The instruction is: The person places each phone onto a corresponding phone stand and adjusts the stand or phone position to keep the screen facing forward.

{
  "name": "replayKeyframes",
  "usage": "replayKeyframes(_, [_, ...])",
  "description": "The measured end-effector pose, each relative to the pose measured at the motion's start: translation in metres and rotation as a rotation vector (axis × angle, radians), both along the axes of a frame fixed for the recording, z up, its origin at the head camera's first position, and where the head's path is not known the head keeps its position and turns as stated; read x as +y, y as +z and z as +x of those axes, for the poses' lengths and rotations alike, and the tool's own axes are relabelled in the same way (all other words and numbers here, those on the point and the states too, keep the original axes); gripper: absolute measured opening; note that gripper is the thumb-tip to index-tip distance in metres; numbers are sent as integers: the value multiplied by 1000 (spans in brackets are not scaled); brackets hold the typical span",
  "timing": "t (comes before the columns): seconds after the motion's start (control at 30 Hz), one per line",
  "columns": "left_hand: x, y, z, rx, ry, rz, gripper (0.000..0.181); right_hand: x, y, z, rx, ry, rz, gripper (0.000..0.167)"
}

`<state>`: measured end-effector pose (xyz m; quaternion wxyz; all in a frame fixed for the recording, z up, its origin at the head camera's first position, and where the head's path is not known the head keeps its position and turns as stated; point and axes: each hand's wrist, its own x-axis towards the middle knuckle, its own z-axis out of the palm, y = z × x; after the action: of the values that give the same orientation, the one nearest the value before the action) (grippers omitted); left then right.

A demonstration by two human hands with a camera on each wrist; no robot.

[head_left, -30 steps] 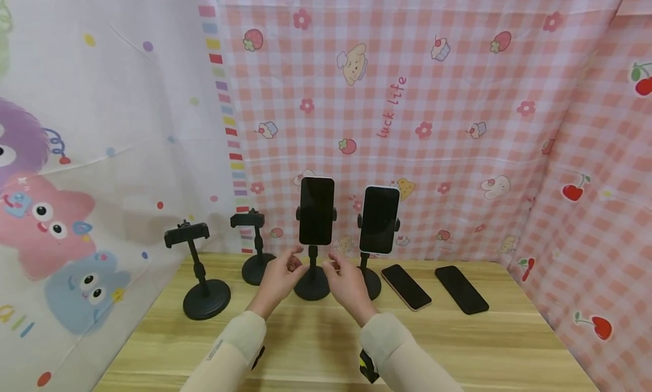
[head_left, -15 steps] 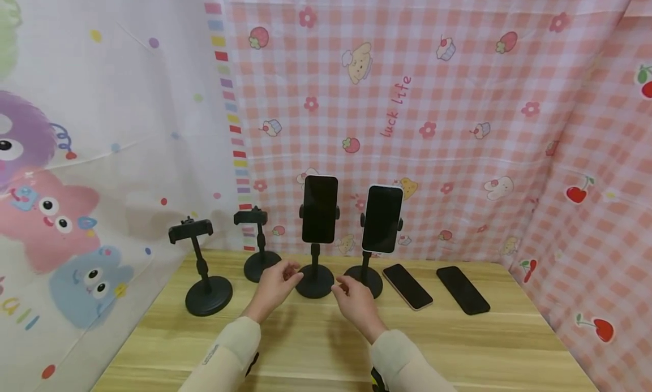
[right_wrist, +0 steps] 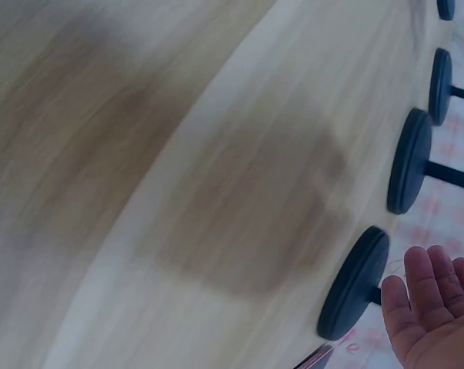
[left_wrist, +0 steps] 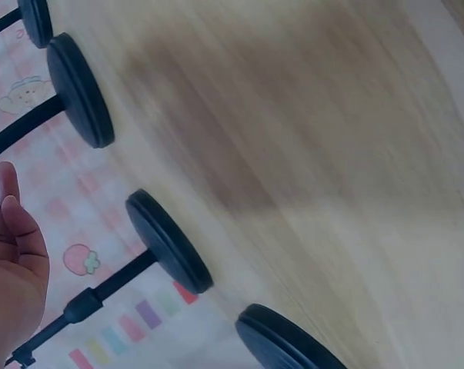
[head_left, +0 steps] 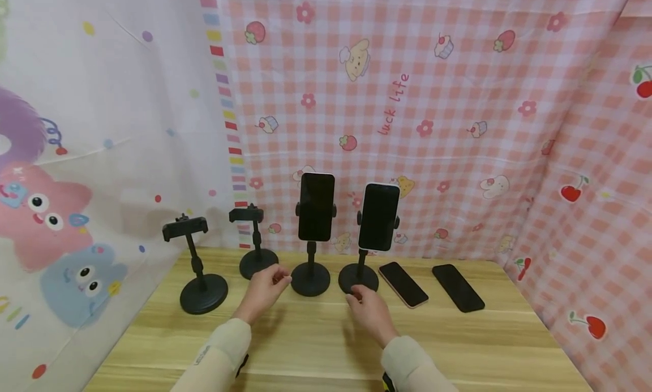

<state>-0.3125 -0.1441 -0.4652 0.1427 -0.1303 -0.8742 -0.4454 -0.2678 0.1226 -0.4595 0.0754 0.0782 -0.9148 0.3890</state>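
Two black phone stands each hold an upright phone: a dark-screened phone (head_left: 316, 207) in the middle stand (head_left: 311, 279), and a white-edged phone (head_left: 379, 217) in the stand (head_left: 359, 278) to its right. My left hand (head_left: 263, 290) hovers above the table between the middle stand and an unloaded stand (head_left: 258, 262), fingers loosely bent around nothing. My right hand (head_left: 372, 311) is in front of the right-hand stand's base, relaxed and holding nothing. In the left wrist view the left hand (left_wrist: 16, 261) appears at the left edge; the right wrist view shows the right hand (right_wrist: 439, 315) with fingers extended.
Another unloaded stand (head_left: 204, 293) is at the far left. Two phones lie flat at the right: a pink-edged phone (head_left: 404, 284) and a black phone (head_left: 458, 287). Behind the wooden table (head_left: 316, 347) hang a checked pink cloth (head_left: 458, 98) and a white printed cloth (head_left: 142, 98).
Both hands have drawn back toward the person and moved apart, away from the middle stand. The stands and phones keep their places; the head view has shifted slightly.
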Motion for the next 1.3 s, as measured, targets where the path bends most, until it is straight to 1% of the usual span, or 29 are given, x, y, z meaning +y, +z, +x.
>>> replayKeyframes(0.2, [-11,-7,-3,5,21,-54,8,11,-5,1,-8,-21,50,32])
replayKeyframes(0.3, [-17,-9,-3,-16,37,-91,10,17,-7,0,-3,-21,93,32])
replayKeyframes(0.5, [-27,-11,-6,-62,47,-186,13,26,-9,-1,3,-15,187,32])
replayKeyframes(0.7, [-36,-6,-7,-91,45,-281,12,32,-6,3,-26,-5,277,31])
replayKeyframes(0.77, [-41,-3,-9,-110,53,-309,14,33,-4,4,-55,-2,309,33])
replayKeyframes(0.87, [-47,-3,-15,-136,71,-342,17,35,-1,5,-85,14,397,33])
replayKeyframes(1.0, [-54,-3,-22,-158,91,-370,21,35,3,7,-123,31,534,34])
replayKeyframes(1.07, [-57,-3,-25,-175,100,-378,22,35,4,9,-142,31,586,35])
replayKeyframes(1.17, [-61,0,-28,-204,116,-384,25,35,6,13,-154,22,634,32])
replayKeyframes(1.23, [-64,2,-29,-221,120,-389,27,35,8,16,-161,18,654,26])
replayKeyframes(1.3, [-67,4,-31,-236,124,-397,29,36,11,19,-169,19,672,25])
